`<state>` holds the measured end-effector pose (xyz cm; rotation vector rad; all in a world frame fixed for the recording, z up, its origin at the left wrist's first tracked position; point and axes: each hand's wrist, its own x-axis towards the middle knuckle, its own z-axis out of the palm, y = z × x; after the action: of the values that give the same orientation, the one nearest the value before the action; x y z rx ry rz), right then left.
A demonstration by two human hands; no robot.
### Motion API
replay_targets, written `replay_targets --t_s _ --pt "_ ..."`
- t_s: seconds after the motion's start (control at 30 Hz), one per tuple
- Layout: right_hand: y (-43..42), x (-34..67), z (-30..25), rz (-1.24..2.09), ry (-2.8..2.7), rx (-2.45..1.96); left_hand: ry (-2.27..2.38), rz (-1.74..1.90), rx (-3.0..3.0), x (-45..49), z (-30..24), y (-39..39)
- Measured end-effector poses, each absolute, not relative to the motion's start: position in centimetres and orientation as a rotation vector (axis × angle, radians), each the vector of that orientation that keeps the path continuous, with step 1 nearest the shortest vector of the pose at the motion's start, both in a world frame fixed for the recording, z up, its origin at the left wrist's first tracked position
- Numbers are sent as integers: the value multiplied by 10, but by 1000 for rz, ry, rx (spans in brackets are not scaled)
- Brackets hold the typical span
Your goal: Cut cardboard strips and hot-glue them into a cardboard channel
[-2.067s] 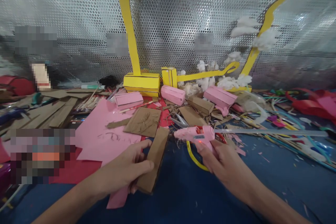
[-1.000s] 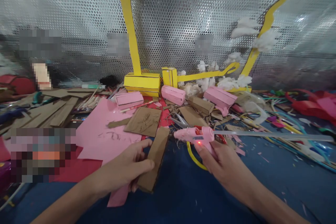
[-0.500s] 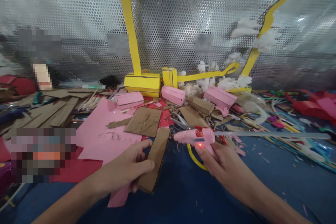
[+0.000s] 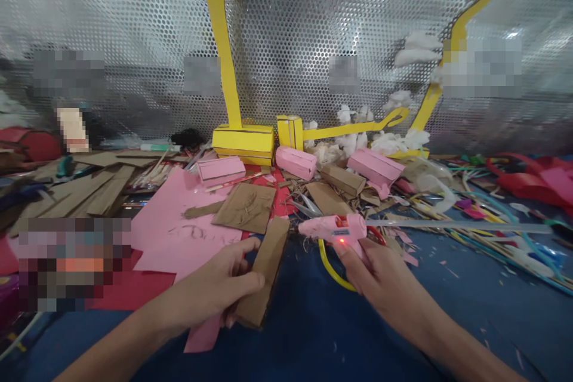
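Observation:
My left hand (image 4: 228, 280) grips a long, folded brown cardboard piece (image 4: 267, 271), thumb on its upper face and fingers beneath. My right hand (image 4: 380, 277) is closed round the handle of a pink hot glue gun (image 4: 333, 228), whose red light glows. A long clear glue stick (image 4: 456, 227) sticks out of its back to the right. The gun's nozzle points left, near the upper end of the cardboard piece; I cannot tell whether they touch. Scissors (image 4: 308, 206) lie behind the gun, partly hidden by it.
Pink paper (image 4: 165, 233) and a square of cardboard (image 4: 246, 208) lie behind my left hand. Pink box shapes (image 4: 295, 162) and a yellow box (image 4: 244, 142) with a tall strip stand before a perforated metal panel (image 4: 286, 30). Cardboard strips (image 4: 98, 191) are piled left; sticks and red material (image 4: 528, 179) lie right.
The glue gun has tilted slightly and shifted a little to the right, its glue stick's far end moving left. My left hand and the cardboard piece stay almost still.

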<state>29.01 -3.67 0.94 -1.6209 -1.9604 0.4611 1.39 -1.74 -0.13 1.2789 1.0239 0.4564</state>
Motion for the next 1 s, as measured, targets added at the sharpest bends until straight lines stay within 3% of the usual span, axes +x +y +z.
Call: replay_targets --t_s 1.0 --pt "-38 290 6 508 -1957 -1623 974 468 1287 12 -7 -16"
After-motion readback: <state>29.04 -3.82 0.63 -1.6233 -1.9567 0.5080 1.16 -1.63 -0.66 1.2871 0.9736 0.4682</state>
